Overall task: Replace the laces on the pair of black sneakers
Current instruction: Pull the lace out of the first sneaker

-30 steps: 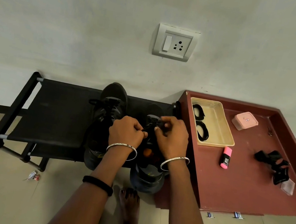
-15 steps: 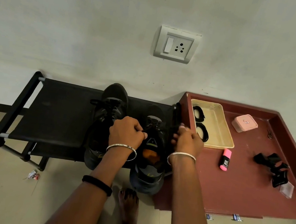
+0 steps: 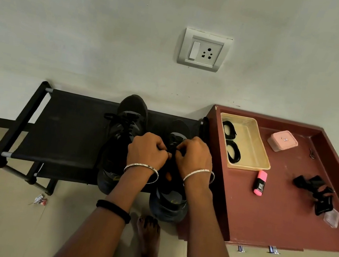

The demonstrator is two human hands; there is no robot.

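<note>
Over the right-hand sneaker (image 3: pixel 168 203) on the bench (image 3: pixel 63 133), L hand (image 3: pixel 147 151) & R hand (image 3: pixel 195 157) both curl tight, pinching its black lace (image 3: pixel 172 148) btwn them; best pull evenly w/ shoe steady.

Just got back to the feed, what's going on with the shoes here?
A person stands over a black rack that holds both black sneakers. The left hand and the right hand each pinch a black lace over the top of the right-hand sneaker. The left-hand sneaker is laced. Two coiled laces lie in the beige tray on the red-brown table, untouched.
</note>
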